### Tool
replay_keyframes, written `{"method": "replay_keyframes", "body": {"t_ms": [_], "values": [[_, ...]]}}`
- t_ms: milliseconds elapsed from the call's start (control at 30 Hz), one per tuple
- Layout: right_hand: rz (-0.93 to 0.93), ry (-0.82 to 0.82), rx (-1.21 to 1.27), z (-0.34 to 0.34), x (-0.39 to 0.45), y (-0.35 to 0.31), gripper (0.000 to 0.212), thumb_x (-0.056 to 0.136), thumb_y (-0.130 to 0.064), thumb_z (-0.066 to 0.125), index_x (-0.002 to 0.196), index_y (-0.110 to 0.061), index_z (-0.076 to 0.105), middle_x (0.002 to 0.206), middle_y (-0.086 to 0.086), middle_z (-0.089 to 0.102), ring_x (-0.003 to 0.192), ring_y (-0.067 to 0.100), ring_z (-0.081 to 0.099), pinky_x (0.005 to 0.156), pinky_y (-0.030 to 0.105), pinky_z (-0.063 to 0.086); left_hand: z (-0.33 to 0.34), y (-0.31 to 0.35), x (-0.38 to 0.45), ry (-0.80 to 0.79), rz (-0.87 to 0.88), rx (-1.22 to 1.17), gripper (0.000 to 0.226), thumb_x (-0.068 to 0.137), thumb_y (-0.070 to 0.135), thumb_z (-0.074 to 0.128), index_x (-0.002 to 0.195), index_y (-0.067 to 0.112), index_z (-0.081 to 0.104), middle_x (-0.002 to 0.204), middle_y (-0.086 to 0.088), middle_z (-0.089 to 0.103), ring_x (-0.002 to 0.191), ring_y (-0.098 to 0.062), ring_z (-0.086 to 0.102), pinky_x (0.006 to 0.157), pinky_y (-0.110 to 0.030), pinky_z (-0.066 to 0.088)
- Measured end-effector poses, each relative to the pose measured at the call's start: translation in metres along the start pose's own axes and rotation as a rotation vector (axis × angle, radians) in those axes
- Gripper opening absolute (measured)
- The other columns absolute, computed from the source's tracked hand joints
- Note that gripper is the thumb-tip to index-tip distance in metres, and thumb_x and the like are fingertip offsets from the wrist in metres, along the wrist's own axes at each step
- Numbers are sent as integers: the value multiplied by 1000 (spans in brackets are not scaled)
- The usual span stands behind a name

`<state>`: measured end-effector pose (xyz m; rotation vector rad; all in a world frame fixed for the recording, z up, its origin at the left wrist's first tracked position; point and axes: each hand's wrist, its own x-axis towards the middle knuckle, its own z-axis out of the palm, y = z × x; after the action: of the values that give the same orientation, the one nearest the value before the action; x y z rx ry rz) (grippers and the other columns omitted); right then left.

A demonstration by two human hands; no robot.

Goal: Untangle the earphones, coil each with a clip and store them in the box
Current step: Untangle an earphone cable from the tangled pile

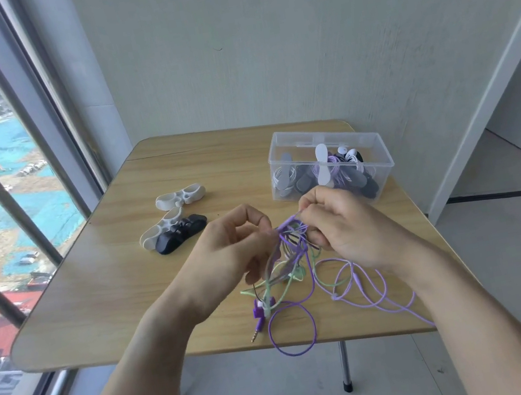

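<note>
Both hands held the tangled earphones [291,254] up over the near right of the wooden table [102,295], so loose cords hung free: the left hand [227,255] and right hand [344,227] each pinched purple strands, teasing the knot apart; spare clips [172,230] waited far left, the clear box [330,164] far right
</note>
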<state>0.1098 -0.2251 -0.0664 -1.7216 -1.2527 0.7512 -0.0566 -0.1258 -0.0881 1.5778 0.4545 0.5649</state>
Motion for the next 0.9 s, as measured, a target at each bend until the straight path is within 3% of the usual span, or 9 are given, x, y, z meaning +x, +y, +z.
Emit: {"method": "replay_keyframes", "body": {"t_ms": [100, 200, 300, 400, 567, 700, 767, 833, 900], "values": [[21, -35, 2, 2, 0, -1, 16, 99, -21, 46, 84, -16, 50, 53, -10, 41, 57, 16, 32, 53, 29, 27, 4, 1, 0, 85, -40, 11, 23, 94, 19, 68, 92, 0, 56, 64, -9, 64, 53, -21, 51, 52, -26, 41], [45, -64, -19, 4, 0, -1, 18, 83, -38, 48, 80, -21, 51, 55, -13, 45, 62, 18, 37, 62, 36, 32, 5, -1, -2, 69, -50, 5, 22, 94, 17, 65, 103, -3, 61, 73, -11, 69, 57, -19, 58, 58, -24, 47], [-4, -85, -78, 5, 0, 2, 29, 85, -52, 59, 82, -25, 51, 55, -16, 48, 55, 9, 42, 62, 29, 34, 2, -1, -3, 36, -62, 24, 17, 92, 12, 66, 104, 1, 71, 81, -9, 74, 66, -14, 65, 65, -22, 53], [-107, -79, -204, 4, -2, 3, 27, 97, -46, 57, 86, -22, 52, 53, -13, 46, 49, 5, 38, 56, 25, 32, -1, -2, -2, 50, -89, 18, 14, 91, 6, 67, 103, 2, 75, 82, -9, 75, 67, -13, 66, 67, -22, 54], [-171, -56, -92, 2, -2, 4, 22, 101, -33, 56, 84, -20, 56, 62, -7, 58, 54, 4, 48, 57, 20, 38, -6, -4, 3, 103, -225, -227, 22, 87, -8, 61, 105, -6, 73, 99, -26, 72, 72, -23, 68, 67, -26, 58], [-201, -104, 21, 4, -1, 4, 21, 101, -30, 55, 81, -27, 57, 89, 15, 72, 54, 3, 46, 53, 14, 35, -6, -2, 6, 64, -326, -368, 24, 89, -7, 51, 104, -12, 68, 83, -17, 68, 56, -16, 59, 53, -22, 52], [-197, -126, 73, 8, 1, 5, 21, 99, -35, 53, 79, -31, 56, 82, 12, 71, 53, 8, 41, 50, 15, 32, -4, 1, 6, 46, -376, -390, 24, 88, -5, 44, 100, -7, 65, 75, -13, 62, 49, -14, 52, 48, -22, 48], [-187, -142, 134, 14, 1, 4, 20, 95, -39, 52, 79, -29, 56, 70, 5, 63, 48, 6, 33, 46, 14, 28, -2, 3, 6, 85, -425, -395, 20, 85, -2, 41, 85, -4, 61, 67, -13, 55, 44, -16, 46, 43, -21, 42], [-168, -161, 249, 19, 1, 2, 20, 93, -40, 52, 80, -26, 56, 84, 20, 65, 46, 3, 30, 44, 13, 26, -2, 2, 6, 128, -483, -406, 25, 84, 1, 39, 65, 2, 56, 58, -12, 47, 42, -16, 39, 43, -22, 37]]}}
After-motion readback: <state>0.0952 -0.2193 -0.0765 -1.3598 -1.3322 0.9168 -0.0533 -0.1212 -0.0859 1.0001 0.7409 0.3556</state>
